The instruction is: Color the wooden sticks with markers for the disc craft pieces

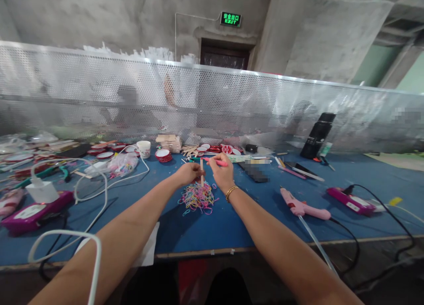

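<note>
My left hand (187, 172) is closed around a thin wooden stick (202, 169) held upright above the blue table (364, 181). My right hand (221, 171) is closed on a pink pen-like tool (217, 162) that points left toward the top of the stick. A gold bracelet (231, 192) sits on my right wrist. Directly under both hands lies a loose pile of small coloured rubber bands (197, 198).
A pink glue gun (303, 206) with a cord lies to the right, and a magenta device (349, 201) farther right. At left are a white charger (41, 191), white cables and another magenta device (29, 213). A white cup (143, 148), red-white discs and a perforated metal screen (232, 102) stand behind.
</note>
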Motion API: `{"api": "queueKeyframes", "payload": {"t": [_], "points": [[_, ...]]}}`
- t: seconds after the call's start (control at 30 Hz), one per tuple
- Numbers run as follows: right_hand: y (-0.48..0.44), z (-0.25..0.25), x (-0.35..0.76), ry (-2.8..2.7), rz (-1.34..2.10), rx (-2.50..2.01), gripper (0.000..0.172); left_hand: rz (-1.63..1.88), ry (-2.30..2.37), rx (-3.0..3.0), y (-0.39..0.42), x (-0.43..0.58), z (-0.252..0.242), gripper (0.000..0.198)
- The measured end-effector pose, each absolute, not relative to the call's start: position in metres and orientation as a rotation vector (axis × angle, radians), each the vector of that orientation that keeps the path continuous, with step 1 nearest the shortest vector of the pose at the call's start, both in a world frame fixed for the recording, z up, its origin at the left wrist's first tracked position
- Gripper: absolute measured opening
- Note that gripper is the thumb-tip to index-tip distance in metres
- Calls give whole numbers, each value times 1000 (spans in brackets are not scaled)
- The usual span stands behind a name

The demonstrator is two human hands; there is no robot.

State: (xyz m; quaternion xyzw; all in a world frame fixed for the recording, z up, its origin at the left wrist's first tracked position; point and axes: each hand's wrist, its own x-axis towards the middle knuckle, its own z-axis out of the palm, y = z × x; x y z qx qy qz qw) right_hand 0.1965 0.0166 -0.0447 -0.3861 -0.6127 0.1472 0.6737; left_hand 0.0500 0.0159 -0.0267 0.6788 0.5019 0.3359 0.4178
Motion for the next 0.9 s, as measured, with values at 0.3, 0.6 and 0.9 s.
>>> {"api": "queueKeyframes", "payload": {"t": [0.3, 0.6, 0.9], "points": [[18, -46, 196, -1390, 334, -858, 12, 863, 1246, 1690, 15, 50, -26, 32], [16, -46, 196, -1394, 347, -860, 12, 876, 1217, 1689, 19, 49, -29, 32], [16, -45, 196, -1401, 316, -878, 13, 865, 1228, 1699, 18, 49, -29, 32]]}}
